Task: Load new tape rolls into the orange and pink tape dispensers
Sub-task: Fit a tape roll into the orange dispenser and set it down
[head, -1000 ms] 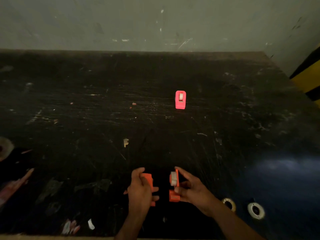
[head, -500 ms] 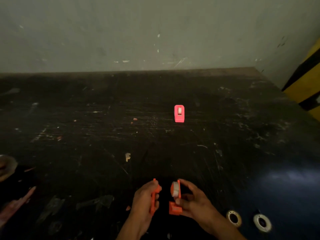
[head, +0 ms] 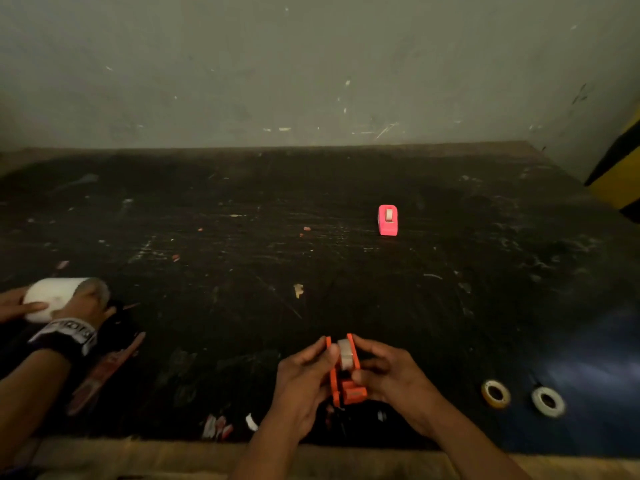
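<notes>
Left edge of desk (head: 242,220): a second person's hands (head: 20,306) are holding a white roll (head: 59,296), not part of this load.

Near edge, middle:
- Left hand (head: 304,379) is pinching the loose orange cover (head: 334,388), fingers curled on it, thumb on its top.
- Right hand (head: 394,375) is wrapping its fingers round the orange dispenser (head: 355,393), lifted just above the desk.
- A new roll (head: 345,355) is sitting in the body between the two orange walls.

Change: a second ago cover and body were held apart, with a clear gap; now they are touching, side to side, and being pressed together. Judgement: roll is seated and the orange unit is closing; whether the cover has fully seated, cannot tell.

Right of centre, well apart: pink dispenser (head: 388,220) is standing upright, with a pale roll showing in its slot; it appears already loaded.

Near-right corner: two spare rolls (head: 495,394) are lying flat, untouched.
</notes>
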